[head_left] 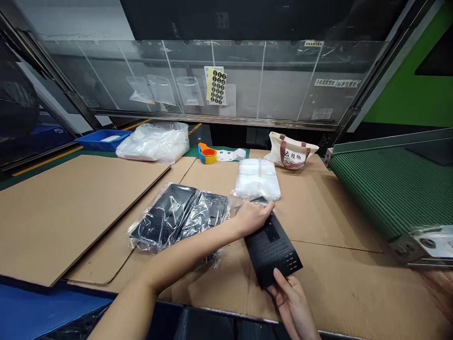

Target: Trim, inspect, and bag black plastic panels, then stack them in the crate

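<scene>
A flat black panel point(271, 252) with rows of small slots is held at a slant over the cardboard-covered table point(329, 283). My left hand point(253, 217) grips its upper end, fingers closed around the edge. At the lower end, my right hand point(288, 295) pinches the panel with the thumb on top. Just beyond my left hand lies a stack of clear plastic bags point(258, 177). To the left, beneath and beside my left forearm, rest black panels in clear plastic point(164, 215) and another wrapped group point(208, 212).
A large cardboard sheet point(71, 203) covers the left side. Behind are a blue tray point(102, 139), a plastic bundle point(155, 141), a tape dispenser point(207, 154) and a cloth bag point(290, 152). A green conveyor point(396, 184) stands right; a person's blurred hand point(439, 288) shows nearby.
</scene>
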The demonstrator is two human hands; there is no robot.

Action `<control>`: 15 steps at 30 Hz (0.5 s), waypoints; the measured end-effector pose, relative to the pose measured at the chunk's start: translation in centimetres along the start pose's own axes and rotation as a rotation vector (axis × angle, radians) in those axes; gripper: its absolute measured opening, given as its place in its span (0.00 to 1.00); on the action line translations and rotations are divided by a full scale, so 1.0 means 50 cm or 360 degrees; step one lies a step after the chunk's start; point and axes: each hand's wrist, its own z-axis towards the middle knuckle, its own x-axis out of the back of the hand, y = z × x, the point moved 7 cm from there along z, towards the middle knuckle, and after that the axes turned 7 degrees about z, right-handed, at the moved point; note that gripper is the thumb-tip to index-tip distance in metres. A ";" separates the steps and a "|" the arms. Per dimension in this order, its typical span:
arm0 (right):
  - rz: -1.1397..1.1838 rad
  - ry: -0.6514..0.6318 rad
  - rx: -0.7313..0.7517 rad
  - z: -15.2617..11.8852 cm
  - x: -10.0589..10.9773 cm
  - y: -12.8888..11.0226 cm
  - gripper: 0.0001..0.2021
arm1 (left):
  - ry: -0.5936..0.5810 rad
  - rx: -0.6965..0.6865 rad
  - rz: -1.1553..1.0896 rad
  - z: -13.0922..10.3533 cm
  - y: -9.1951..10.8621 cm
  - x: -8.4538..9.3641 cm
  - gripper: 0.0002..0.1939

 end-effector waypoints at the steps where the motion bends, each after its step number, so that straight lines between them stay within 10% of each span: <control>1: -0.0018 -0.0018 -0.0012 0.000 -0.002 0.005 0.19 | 0.0003 -0.0034 0.0010 -0.003 0.008 0.005 0.14; 15: -0.0019 -0.0148 0.0442 0.036 -0.039 -0.017 0.12 | 0.0461 -0.0614 0.0056 -0.106 0.144 0.073 0.20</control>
